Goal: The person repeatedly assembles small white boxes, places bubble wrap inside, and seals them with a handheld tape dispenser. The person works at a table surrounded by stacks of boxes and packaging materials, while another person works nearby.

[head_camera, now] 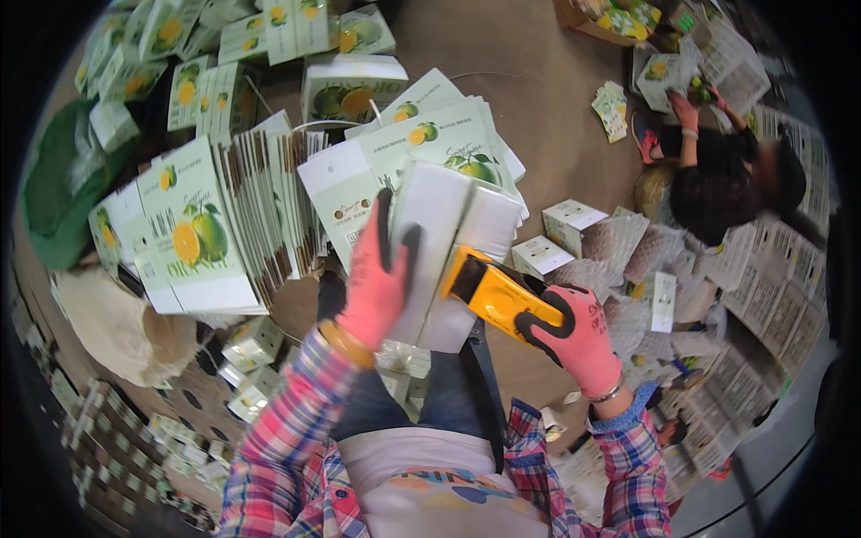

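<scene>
A white folded carton blank (pixel 430 222) lies across my lap with two long panels meeting at a seam. My left hand (pixel 377 282), in a pink and black glove, is at its left side with thumb and index finger apart; the fingers are blurred. In my right hand (pixel 582 329), also gloved, is a yellow and black handheld tool (pixel 501 292), probably a stapler. Its dark head is over the carton's right panel. Beyond the carton are fanned printed carton sheets (pixel 430 144) with citrus pictures. Left of these, a stack of folded printed cartons (pixel 202 235) stands on edge.
Assembled printed boxes (pixel 353 87) are piled at the far left. A green sack (pixel 64 188) and a cream sack (pixel 124 323) lie on the left. Bubble-wrapped boxes (pixel 609 252) are at the right. A person (pixel 716 181) works beside crates (pixel 767 282) at far right.
</scene>
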Demonstrator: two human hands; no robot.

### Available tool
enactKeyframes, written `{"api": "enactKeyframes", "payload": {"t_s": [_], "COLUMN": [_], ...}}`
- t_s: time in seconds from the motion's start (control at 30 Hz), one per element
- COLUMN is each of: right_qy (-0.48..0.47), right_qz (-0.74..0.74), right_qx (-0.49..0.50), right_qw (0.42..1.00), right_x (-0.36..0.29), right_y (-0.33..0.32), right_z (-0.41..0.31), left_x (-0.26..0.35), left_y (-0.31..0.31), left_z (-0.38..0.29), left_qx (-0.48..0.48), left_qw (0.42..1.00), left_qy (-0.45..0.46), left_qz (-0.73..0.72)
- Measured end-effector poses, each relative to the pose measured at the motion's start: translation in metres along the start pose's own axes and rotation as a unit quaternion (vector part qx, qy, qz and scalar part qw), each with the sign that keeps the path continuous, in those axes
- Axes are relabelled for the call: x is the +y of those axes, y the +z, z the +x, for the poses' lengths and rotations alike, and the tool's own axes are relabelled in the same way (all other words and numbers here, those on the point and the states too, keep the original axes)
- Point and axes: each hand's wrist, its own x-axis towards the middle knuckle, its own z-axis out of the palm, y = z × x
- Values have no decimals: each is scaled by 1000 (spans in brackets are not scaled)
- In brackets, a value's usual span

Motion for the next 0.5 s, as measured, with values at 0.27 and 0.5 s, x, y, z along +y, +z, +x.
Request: {"api": "enactKeyframes", "payload": {"t_s": [0.27, 0.5], "right_qy": [-20, 59], "right_qz": [65, 161], "right_qx": [6, 8], "right_qw": [998, 985], "right_x": [68, 175], "right_y": [-11, 89], "right_z": [-10, 16], "left_x": [19, -2], "left_y": [9, 11], "left_z": [8, 0], "left_qx": [42, 42], "left_qw": [977, 971], "left_qy": [-33, -35], "left_qz": [207, 231]}}
